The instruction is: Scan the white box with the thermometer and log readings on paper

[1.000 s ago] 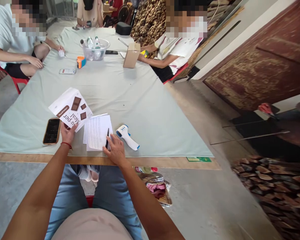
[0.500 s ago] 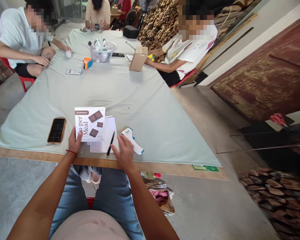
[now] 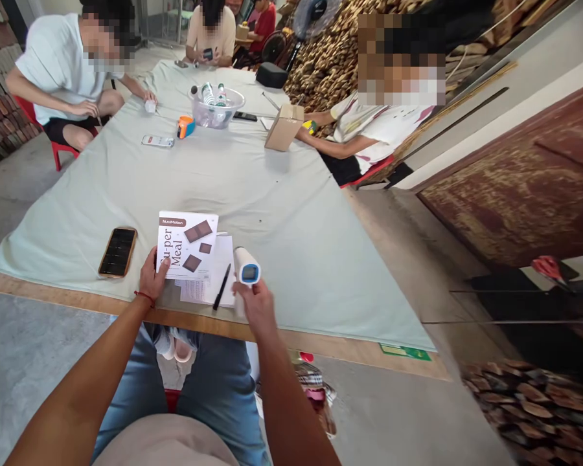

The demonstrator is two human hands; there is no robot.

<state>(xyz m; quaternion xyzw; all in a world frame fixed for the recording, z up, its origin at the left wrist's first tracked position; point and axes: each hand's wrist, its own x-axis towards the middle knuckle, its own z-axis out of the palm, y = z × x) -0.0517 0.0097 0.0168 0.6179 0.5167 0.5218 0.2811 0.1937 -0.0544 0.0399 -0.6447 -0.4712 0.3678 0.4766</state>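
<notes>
My left hand (image 3: 154,275) grips the lower left corner of a white box (image 3: 179,243) printed "NutriMotion" and "Meal", its thumb on the front. My right hand (image 3: 257,304) is closed around the handle of a white infrared thermometer (image 3: 247,262), held upright with its blue-rimmed screen facing me. Between the hands, a black pen (image 3: 222,287) lies on white paper sheets (image 3: 226,249), partly covered by the box. A dark phone in an orange-brown case (image 3: 118,252) rests left of my left hand.
A clear plastic basin (image 3: 218,110) with bottles, an orange-blue tape dispenser (image 3: 185,127), a white phone (image 3: 158,141) and a cardboard box (image 3: 284,127) stand farther along the cloth-covered table (image 3: 214,175). Several people sit around it. Stacked firewood lines the right side.
My right hand has closed on the thermometer and raised it from lying flat to upright. The left hand still holds the box. The whole view has shifted slightly.
</notes>
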